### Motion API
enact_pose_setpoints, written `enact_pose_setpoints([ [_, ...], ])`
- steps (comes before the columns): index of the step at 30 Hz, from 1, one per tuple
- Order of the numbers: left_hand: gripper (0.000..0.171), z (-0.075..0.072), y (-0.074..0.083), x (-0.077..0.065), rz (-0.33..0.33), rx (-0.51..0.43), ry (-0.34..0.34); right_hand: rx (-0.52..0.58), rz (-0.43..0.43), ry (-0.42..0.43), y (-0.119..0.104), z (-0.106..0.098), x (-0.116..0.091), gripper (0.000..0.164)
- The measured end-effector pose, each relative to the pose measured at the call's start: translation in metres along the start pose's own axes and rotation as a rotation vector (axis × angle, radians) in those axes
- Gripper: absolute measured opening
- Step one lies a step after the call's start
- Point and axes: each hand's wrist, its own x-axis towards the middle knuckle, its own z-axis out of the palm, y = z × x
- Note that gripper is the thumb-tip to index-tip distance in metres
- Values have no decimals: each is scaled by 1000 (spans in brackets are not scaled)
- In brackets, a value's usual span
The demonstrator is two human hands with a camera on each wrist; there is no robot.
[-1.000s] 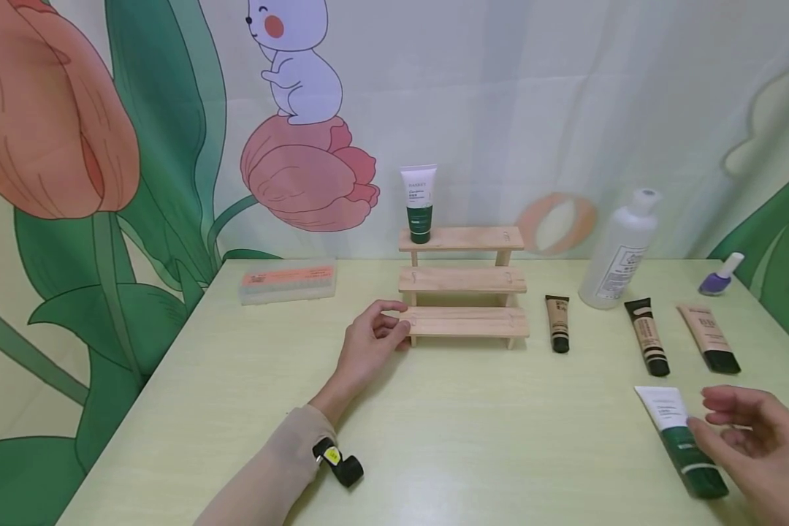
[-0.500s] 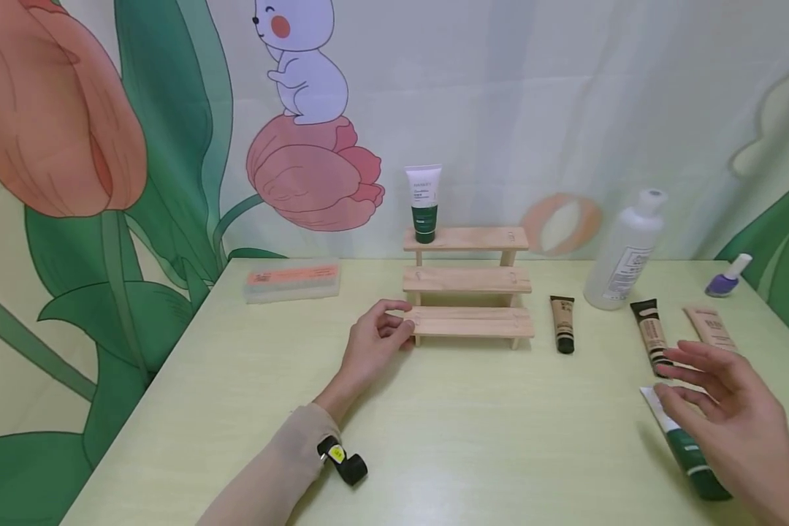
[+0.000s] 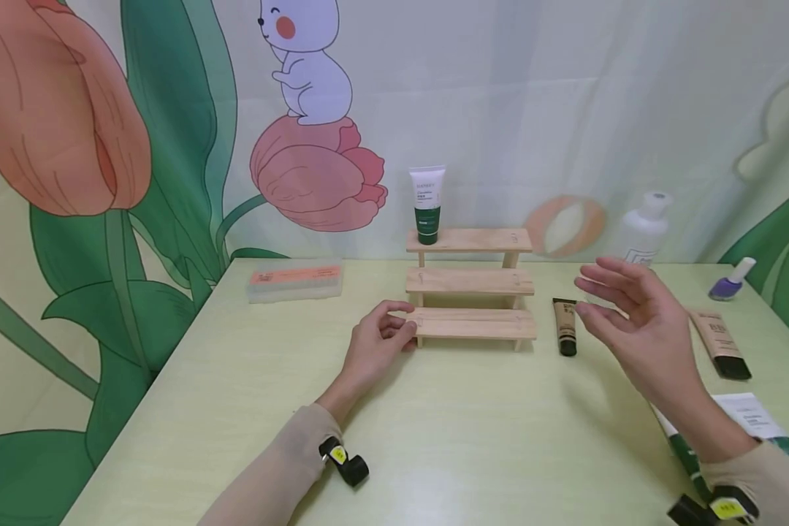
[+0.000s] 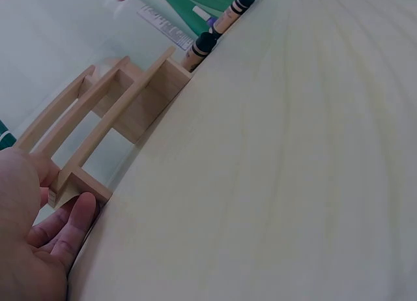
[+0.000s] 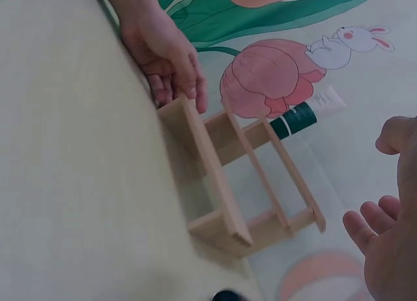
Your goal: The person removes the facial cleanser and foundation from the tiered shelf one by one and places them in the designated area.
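My left hand (image 3: 376, 343) grips the left end of the lowest tier of a three-tier wooden display stand (image 3: 470, 281). Its thumb and fingers bend around that end in the left wrist view. On the top tier, at the left, a white and green squeeze tube (image 3: 427, 204) stands upright on its cap. My right hand (image 3: 651, 336) hovers above the table, holding nothing, its fingers spread and slightly bent. Just left of its fingertips lies a small beige tube with a black cap (image 3: 566, 327). The right hand partly covers a clear bottle with a white top (image 3: 646, 223).
Under the right wrist lie two white and green tubes, one nearer (image 3: 684, 449) and one farther right (image 3: 752, 415). A beige BB cream tube (image 3: 719, 345) and a purple nail polish bottle (image 3: 730, 282) are at right. A flat clear box (image 3: 294, 281) lies back left.
My right hand has left the green and white tubes at the lower right, moving up and left to near the small beige tube. My left hand keeps its grip on the stand.
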Motion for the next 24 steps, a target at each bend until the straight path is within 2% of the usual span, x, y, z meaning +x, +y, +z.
enact_pose_setpoints([
  [3,27,0,0,0,-5,3,-1,66,-20,-19,-1,16,23,62],
  [7,27,0,0,0,-12,7,0,221,-4,-26,3,36,53,59],
  [10,27,0,1,0,-13,7,5,272,10,-13,9,50,71,56],
  [16,28,-1,-2,1,7,-11,1,234,31,-6,21,71,96,53],
  [24,26,-1,-2,1,-4,11,5,166,43,-34,30,92,114,54],
])
